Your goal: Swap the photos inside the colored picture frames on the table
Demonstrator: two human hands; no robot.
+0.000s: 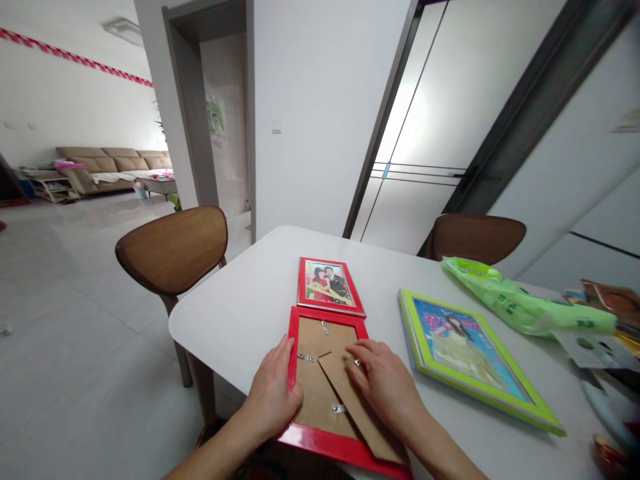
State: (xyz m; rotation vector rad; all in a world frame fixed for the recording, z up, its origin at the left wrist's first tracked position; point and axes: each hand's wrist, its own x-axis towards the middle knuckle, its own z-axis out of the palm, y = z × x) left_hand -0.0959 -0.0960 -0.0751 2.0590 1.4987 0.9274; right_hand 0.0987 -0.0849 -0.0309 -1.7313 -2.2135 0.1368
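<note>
A red picture frame (320, 435) lies face down at the table's near edge, its brown backboard (311, 383) up. A brown stand leg (370, 420) slants across the backboard. My left hand (273, 383) grips the frame's left side, thumb over the rim. My right hand (385, 380) is curled over the right side, with thumb and fingertips around a small metal clip (357, 363). Other metal clips show at the top (325, 327), the left (305, 358) and the bottom (339, 409). Touching the far edge is a second red picture frame (331, 287), photo side up.
On the white table (240, 313), a green picture frame (480, 360) lies face up to the right. Beyond it are a green plastic bag (525, 303) and assorted packets (610, 300). Wooden chairs stand at the left (175, 247) and the far right (475, 237).
</note>
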